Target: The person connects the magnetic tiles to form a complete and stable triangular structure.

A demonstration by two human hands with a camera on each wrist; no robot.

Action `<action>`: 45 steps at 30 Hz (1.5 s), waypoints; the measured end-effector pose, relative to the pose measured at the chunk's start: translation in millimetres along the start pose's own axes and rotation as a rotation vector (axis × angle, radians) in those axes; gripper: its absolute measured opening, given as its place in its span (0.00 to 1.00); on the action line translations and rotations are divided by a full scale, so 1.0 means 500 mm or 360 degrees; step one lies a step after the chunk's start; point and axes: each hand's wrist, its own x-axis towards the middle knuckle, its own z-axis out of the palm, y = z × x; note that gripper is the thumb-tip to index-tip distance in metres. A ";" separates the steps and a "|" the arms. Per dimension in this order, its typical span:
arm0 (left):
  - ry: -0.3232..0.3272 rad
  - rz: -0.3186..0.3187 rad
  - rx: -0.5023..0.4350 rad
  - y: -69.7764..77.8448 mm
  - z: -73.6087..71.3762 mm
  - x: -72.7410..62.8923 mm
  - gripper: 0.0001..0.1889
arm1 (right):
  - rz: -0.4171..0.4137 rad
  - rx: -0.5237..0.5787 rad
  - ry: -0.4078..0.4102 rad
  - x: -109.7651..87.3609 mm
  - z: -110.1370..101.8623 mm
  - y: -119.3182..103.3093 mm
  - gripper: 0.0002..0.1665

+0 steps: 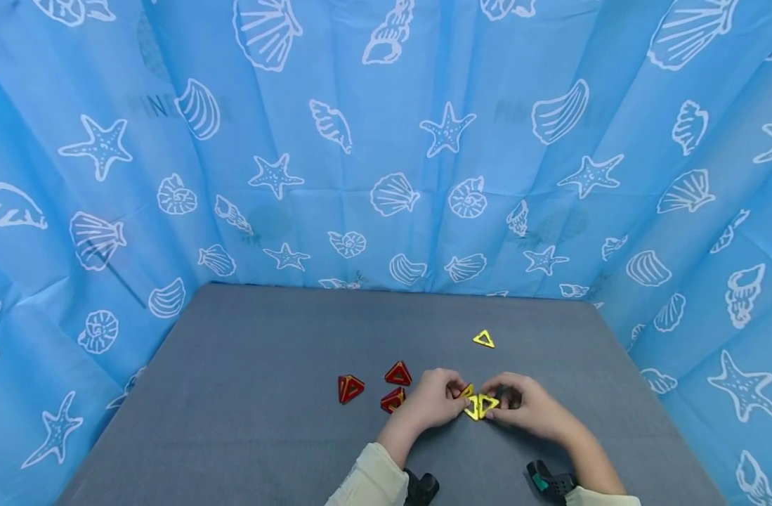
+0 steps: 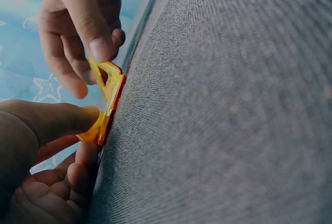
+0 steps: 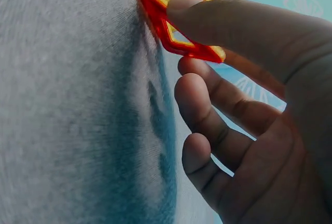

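Observation:
Both hands meet over a small joined group of triangular magnetic tiles (image 1: 471, 409) with yellow frames, low over the grey table. My left hand (image 1: 431, 399) pinches one side of the group between thumb and fingers; its thumb (image 2: 57, 119) lies across a yellow tile. From the other side my right hand (image 1: 530, 407) pinches a yellow triangle tile (image 1: 489, 405). In the right wrist view, a tile edge (image 3: 165, 33) under that thumb looks red, and the other right fingers curve loosely below. The fingers cover part of the group.
Left of the hands sit several red triangular tile pieces: one piece (image 1: 350, 388) farthest left, another (image 1: 398, 374) behind, and a third (image 1: 392, 400) near the left wrist. A single yellow triangle tile (image 1: 484, 339) lies farther back. A blue shell-patterned curtain (image 1: 373, 232) hangs behind the grey table (image 1: 265, 436).

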 end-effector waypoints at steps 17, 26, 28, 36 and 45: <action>-0.0009 -0.0004 -0.0003 -0.005 0.002 0.005 0.03 | -0.0038 0.0001 0.0107 0.010 0.006 -0.006 0.21; -0.0003 0.0019 -0.0027 -0.006 -0.002 0.005 0.04 | -0.0052 0.0009 0.0097 0.021 0.008 -0.023 0.20; -0.0006 0.0019 -0.0032 -0.006 -0.002 0.003 0.05 | -0.0074 0.0015 0.0101 0.022 0.009 -0.027 0.18; -0.0020 0.0011 -0.0058 -0.009 0.000 0.000 0.03 | -0.0134 -0.0011 0.0117 0.022 0.015 -0.023 0.15; 0.0009 0.0014 -0.0045 -0.009 0.002 0.002 0.03 | -0.0007 -0.0042 0.0087 0.023 0.009 -0.014 0.11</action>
